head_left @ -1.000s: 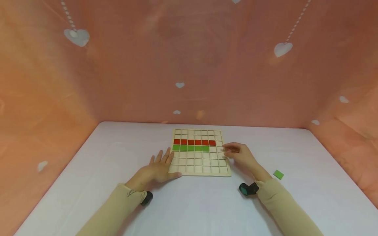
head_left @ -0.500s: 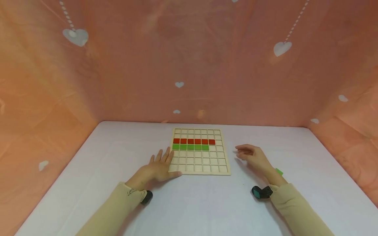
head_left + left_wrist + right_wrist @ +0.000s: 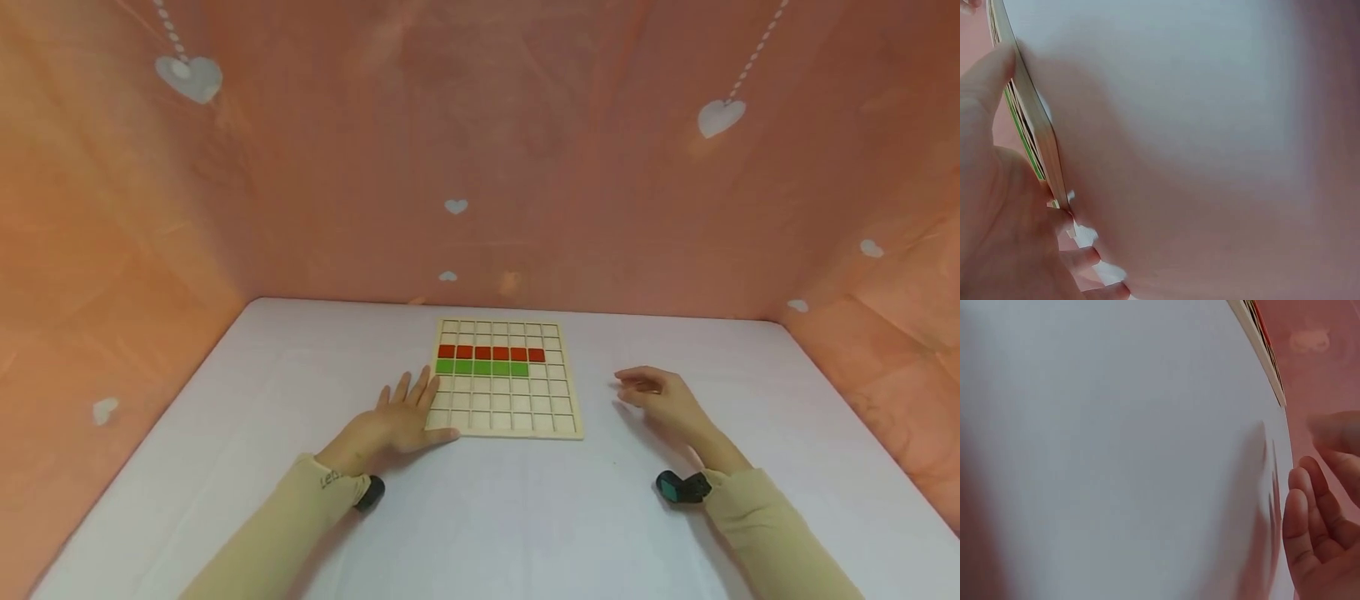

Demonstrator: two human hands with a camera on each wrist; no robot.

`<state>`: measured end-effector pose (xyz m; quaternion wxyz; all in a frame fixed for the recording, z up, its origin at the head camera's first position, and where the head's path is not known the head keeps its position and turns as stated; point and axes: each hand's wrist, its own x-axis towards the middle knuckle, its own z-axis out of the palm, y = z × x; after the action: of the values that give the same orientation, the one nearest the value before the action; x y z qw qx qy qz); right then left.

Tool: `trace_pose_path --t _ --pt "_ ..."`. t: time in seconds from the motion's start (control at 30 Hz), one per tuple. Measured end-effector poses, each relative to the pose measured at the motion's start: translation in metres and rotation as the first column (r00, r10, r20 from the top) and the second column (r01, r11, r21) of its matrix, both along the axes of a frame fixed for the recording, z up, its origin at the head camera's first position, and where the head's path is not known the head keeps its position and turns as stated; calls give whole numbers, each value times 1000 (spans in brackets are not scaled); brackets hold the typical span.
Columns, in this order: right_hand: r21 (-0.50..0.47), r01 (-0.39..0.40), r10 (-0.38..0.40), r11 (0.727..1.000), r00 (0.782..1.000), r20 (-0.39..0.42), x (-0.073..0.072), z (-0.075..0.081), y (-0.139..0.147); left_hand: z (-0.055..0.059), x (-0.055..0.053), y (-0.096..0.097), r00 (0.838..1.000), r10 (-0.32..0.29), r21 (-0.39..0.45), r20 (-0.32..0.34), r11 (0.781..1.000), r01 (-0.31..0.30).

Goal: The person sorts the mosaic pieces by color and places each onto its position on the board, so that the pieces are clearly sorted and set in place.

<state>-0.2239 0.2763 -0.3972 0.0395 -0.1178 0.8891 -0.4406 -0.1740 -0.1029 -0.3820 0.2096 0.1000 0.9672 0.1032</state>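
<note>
A pale wooden grid board lies on the white table, with a row of several red square tiles and, just nearer, a row of green tiles. Fingers spread, my left hand rests at the board's near left corner. In the left wrist view its thumb lies along the board's edge. To the right of the board, apart from it, hovers my right hand, fingers loosely bent. The right wrist view shows its thumb and fingers apart, holding nothing.
The white tabletop surrounds the board. Orange-pink cloth walls with white hearts enclose the back and sides. A dark wrist device sits at the right cuff, and another at the left cuff.
My right hand has moved right, away from the board's right edge. The loose green tile seen at the right earlier is now out of sight. The left hand stays at the board.
</note>
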Motion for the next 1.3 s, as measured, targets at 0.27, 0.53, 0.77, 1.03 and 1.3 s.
trace_pose_path --t 0.27,0.53,0.77,1.03,1.3 --pt "54 -13 12 998 1000 16 1 1 20 2 2 -2 1000 3 -1 11 1000 -3" --pt "57 -45 42 997 998 51 4 5 37 5 3 -3 1000 5 -2 6 1000 -5" --pt "62 -33 28 998 997 76 6 4 45 6 4 -3 1000 -2 -4 4 1000 2" --pt "96 -31 26 995 998 55 12 4 60 4 2 -3 1000 -8 -9 4 1000 8" --pt "189 -21 10 982 998 59 20 6 78 3 1 -1 1000 -10 -6 0 1000 10"
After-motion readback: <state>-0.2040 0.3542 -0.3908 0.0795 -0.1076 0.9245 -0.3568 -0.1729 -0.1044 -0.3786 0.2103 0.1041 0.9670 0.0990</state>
